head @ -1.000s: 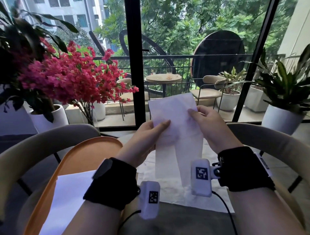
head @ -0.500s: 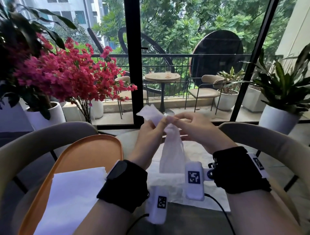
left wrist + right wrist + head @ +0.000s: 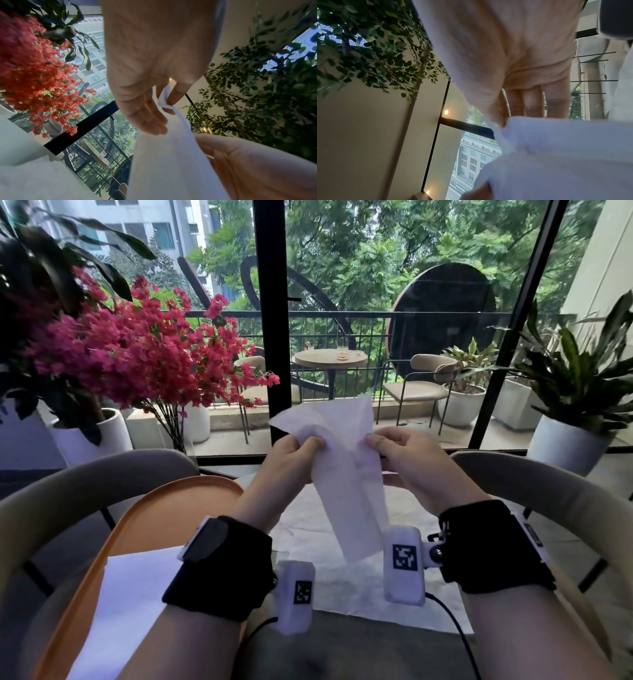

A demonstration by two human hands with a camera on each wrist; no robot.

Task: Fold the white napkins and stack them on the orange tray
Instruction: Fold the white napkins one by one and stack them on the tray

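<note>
A white napkin [image 3: 346,491] hangs in the air in front of me, held by both hands near its upper part. My left hand [image 3: 294,453] pinches its left side and my right hand [image 3: 387,450] pinches its right side; the top fans out above the fingers and the rest hangs down between my wrists. In the left wrist view the napkin [image 3: 171,162] is pinched between thumb and fingers [image 3: 178,93]. The right wrist view shows the napkin [image 3: 556,155] below the fingers [image 3: 532,102]. The orange tray [image 3: 164,515] lies at lower left with a folded white napkin [image 3: 126,604] on it.
More white napkins [image 3: 342,587] lie spread flat on the table under my wrists. Two curved beige chair backs [image 3: 85,477] flank the table. Pink flowers in a white pot [image 3: 92,436] stand at the left, a potted plant [image 3: 568,446] at the right, glass doors ahead.
The napkin was spread flat between my hands, then gathered as the hands met in the middle; now the hands have drawn apart a little and the napkin's top fans out above them.
</note>
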